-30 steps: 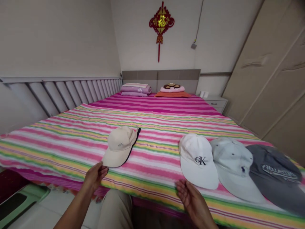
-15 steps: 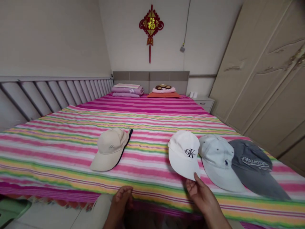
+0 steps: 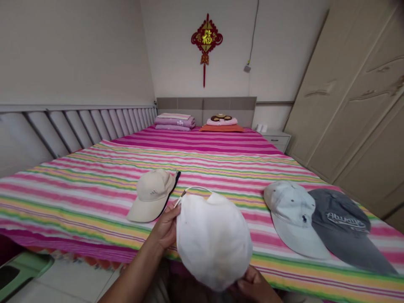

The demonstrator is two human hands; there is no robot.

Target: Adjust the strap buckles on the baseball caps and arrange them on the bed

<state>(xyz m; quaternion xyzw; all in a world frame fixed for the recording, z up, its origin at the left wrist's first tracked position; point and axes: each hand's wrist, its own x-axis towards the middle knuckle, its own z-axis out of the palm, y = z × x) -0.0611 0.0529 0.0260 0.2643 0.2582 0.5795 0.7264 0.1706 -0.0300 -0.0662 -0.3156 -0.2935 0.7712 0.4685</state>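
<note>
I hold a white cap point(image 3: 213, 240) up off the bed, its crown facing me and its strap loop at the top. My left hand point(image 3: 166, 227) grips its left edge near the strap. My right hand point(image 3: 251, 286) holds its lower edge and is mostly hidden behind the cap. A beige cap point(image 3: 153, 193) lies on the striped bedspread point(image 3: 94, 181) just left of my left hand. To the right lie a pale blue cap point(image 3: 292, 214) and a dark grey cap point(image 3: 342, 227), overlapping each other.
Folded bedding point(image 3: 175, 121) and a pillow stack point(image 3: 221, 123) sit at the headboard. A nightstand point(image 3: 276, 138) and a tall wardrobe point(image 3: 356, 101) stand at the right. A slatted panel point(image 3: 78, 126) runs along the left wall. A green stool point(image 3: 22, 273) is at the lower left.
The white cap has been lifted from the bed beside the pale blue cap and turned over in front of me. My left hand rose from near my lap to grip it.
</note>
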